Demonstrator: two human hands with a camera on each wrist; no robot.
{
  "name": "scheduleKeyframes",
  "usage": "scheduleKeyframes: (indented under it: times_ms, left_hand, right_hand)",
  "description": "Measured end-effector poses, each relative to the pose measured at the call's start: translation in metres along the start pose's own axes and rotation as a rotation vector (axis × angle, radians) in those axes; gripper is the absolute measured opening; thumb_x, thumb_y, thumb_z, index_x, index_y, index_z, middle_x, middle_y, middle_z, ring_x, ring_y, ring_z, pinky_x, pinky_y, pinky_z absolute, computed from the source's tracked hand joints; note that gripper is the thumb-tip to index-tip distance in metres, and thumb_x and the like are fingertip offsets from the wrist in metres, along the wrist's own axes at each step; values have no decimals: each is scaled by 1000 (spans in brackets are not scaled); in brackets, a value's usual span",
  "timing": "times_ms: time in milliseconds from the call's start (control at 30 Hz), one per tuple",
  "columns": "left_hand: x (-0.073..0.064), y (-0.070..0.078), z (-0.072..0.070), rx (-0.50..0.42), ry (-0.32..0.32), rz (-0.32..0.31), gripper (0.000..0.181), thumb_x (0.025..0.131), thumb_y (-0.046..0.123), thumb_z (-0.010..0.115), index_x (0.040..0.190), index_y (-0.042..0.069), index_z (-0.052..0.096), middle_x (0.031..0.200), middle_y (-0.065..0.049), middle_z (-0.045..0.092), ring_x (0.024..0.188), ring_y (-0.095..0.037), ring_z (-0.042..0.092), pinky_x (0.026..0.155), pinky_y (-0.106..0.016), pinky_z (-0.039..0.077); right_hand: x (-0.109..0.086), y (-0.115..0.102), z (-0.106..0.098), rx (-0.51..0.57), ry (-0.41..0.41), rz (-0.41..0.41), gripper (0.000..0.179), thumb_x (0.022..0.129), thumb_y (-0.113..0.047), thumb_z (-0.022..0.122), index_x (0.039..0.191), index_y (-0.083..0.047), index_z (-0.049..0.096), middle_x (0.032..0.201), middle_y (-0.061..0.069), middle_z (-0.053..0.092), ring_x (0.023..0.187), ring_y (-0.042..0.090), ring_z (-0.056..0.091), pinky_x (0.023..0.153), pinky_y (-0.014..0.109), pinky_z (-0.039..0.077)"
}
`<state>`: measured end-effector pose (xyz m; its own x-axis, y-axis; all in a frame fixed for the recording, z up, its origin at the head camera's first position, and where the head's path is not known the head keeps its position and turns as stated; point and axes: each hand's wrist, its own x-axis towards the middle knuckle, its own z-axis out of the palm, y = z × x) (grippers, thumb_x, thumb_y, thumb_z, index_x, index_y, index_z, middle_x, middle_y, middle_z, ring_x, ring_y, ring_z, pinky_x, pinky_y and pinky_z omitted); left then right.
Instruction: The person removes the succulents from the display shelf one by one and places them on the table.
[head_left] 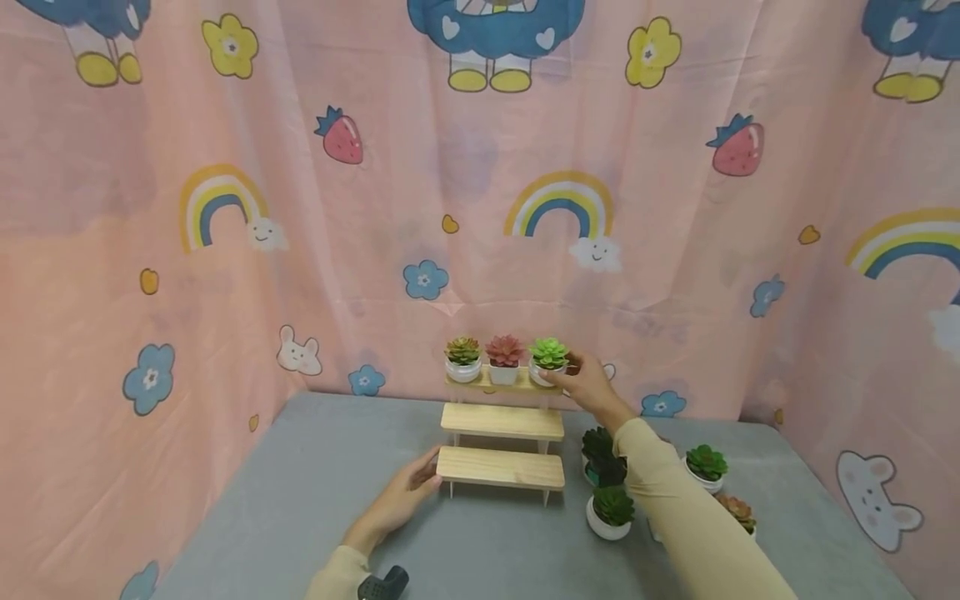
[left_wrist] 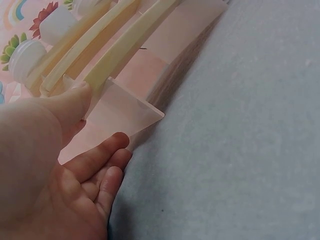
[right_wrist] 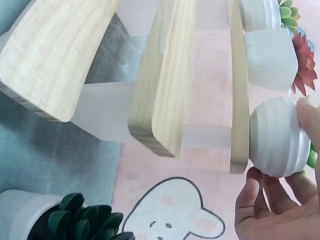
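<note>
A three-tier wooden stand (head_left: 501, 468) with clear legs stands on the table. On its top tier sit three potted succulents: a green-and-reddish one (head_left: 463, 360) at left, a red one (head_left: 504, 360) in the middle, and a bright green succulent (head_left: 549, 353) at right. My right hand (head_left: 588, 383) holds that last one by its ribbed white pot (right_wrist: 278, 137), thumb and fingers about its side; the pot stands at the tier's right end. My left hand (head_left: 401, 500) touches the lowest tier's left end. In the left wrist view its thumb (left_wrist: 75, 102) lies against the board, with relaxed fingers (left_wrist: 102, 155) beside the clear leg.
Right of the stand, several more potted succulents stand on the grey table (head_left: 300, 492): a dark green one (head_left: 611, 510), a darker one (head_left: 600, 450), a green one (head_left: 705, 467) and an orange-tinted one (head_left: 738, 512). My right forearm partly hides this group. Behind hangs a pink patterned curtain (head_left: 465, 150).
</note>
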<state>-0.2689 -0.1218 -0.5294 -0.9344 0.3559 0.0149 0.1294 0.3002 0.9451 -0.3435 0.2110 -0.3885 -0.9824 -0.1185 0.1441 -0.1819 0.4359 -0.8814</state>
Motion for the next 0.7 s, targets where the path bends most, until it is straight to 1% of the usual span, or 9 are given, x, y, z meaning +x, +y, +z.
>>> scheduleKeyframes:
  times_ms: [100, 167, 233, 400, 500, 533, 633, 700]
  left_hand:
    - [-1, 1, 0, -10, -7, 5, 70, 104, 41, 54, 160, 9, 28, 151, -27, 49, 144, -47, 42, 118, -65, 31]
    - [-2, 2, 0, -12, -10, 6, 70, 104, 40, 54, 160, 9, 28, 151, -27, 48, 144, -47, 41, 118, -65, 31]
    - [-2, 2, 0, -10, -9, 4, 70, 104, 41, 54, 160, 9, 28, 151, -27, 48, 144, -48, 41, 117, -65, 32]
    - [-1, 2, 0, 4, 0, -1, 70, 103, 43, 54, 160, 11, 29, 151, -27, 49, 143, -48, 42, 116, -65, 33]
    - [-1, 2, -1, 7, 3, -8, 71, 102, 45, 55, 160, 11, 30, 151, -27, 49, 143, -48, 41, 116, -66, 32]
    - [-1, 2, -1, 6, 2, -10, 71, 102, 45, 55, 160, 12, 30, 151, -27, 48, 143, -48, 41, 116, -67, 33]
    - [-1, 0, -1, 5, 4, -9, 73, 102, 46, 55, 160, 11, 30, 152, -28, 47, 143, -49, 41, 117, -67, 32]
    - [-1, 0, -1, 6, 3, -11, 72, 102, 46, 55, 160, 12, 30, 152, -27, 47, 144, -48, 41, 117, -66, 32]
  right_hand:
    - [-2, 2, -3, 8, 11, -1, 66, 98, -26, 68, 154, -3, 39, 147, 25, 50, 127, 39, 56, 99, 47, 54]
    - [-5, 3, -6, 0, 20, 0, 67, 98, -26, 68, 154, -3, 39, 148, 24, 50, 130, 39, 55, 105, 52, 51]
    - [-8, 3, -10, 1, 25, -2, 67, 98, -26, 69, 154, -4, 39, 147, 24, 51, 129, 39, 56, 107, 54, 49]
    - [-20, -1, -20, -26, 45, -37, 68, 97, -29, 69, 154, -4, 40, 146, 25, 51, 130, 40, 53, 106, 58, 47]
    - [-30, -3, -24, -32, 54, -54, 70, 98, -29, 69, 156, -6, 38, 150, 24, 47, 134, 41, 48, 106, 60, 45]
    - [-34, -3, -25, -36, 57, -60, 71, 98, -29, 69, 156, -6, 36, 151, 24, 46, 134, 41, 48, 105, 60, 45]
    - [-45, -2, -26, -39, 67, -102, 70, 98, -25, 68, 157, -4, 35, 151, 25, 46, 131, 42, 51, 96, 49, 52]
    - [-51, -2, -27, -55, 83, -135, 65, 98, -22, 69, 153, -2, 40, 146, 25, 50, 125, 39, 55, 89, 39, 53]
